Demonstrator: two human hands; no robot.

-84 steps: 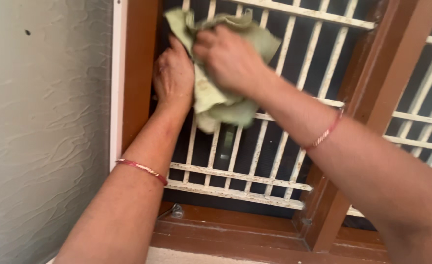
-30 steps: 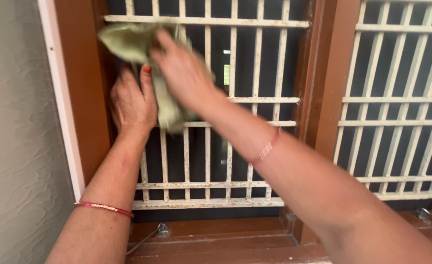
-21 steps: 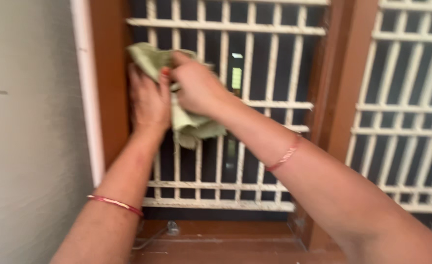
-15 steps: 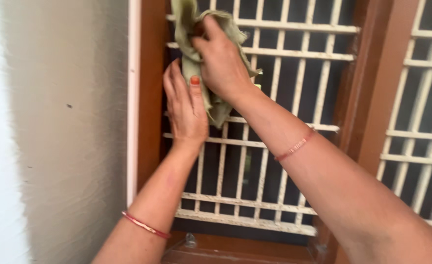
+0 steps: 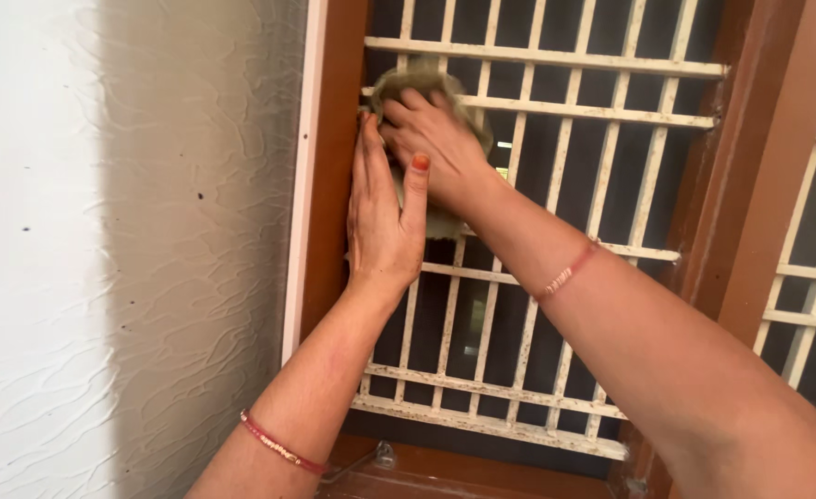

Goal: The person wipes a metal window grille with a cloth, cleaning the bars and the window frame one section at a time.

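Note:
My right hand (image 5: 436, 148) is closed on a bunched pale green cloth (image 5: 417, 76) and presses it against the white metal window grille (image 5: 556, 305), near the grille's upper left corner. Most of the cloth is hidden under that hand; a bit shows above and below it. My left hand (image 5: 382, 217) lies flat and open against the grille bars beside the brown wooden window frame (image 5: 334, 166), just below and left of the right hand, its thumb touching the cloth.
A textured white wall (image 5: 131, 249) fills the left. A brown wooden post (image 5: 759, 157) divides this grille from a second grilled pane (image 5: 815, 305) on the right. A brown sill (image 5: 445, 471) runs along the bottom.
My right hand has bunched the cloth smaller and slid it left toward the frame, at the upper bars. My left hand stays flat on the grille. The view has shifted right.

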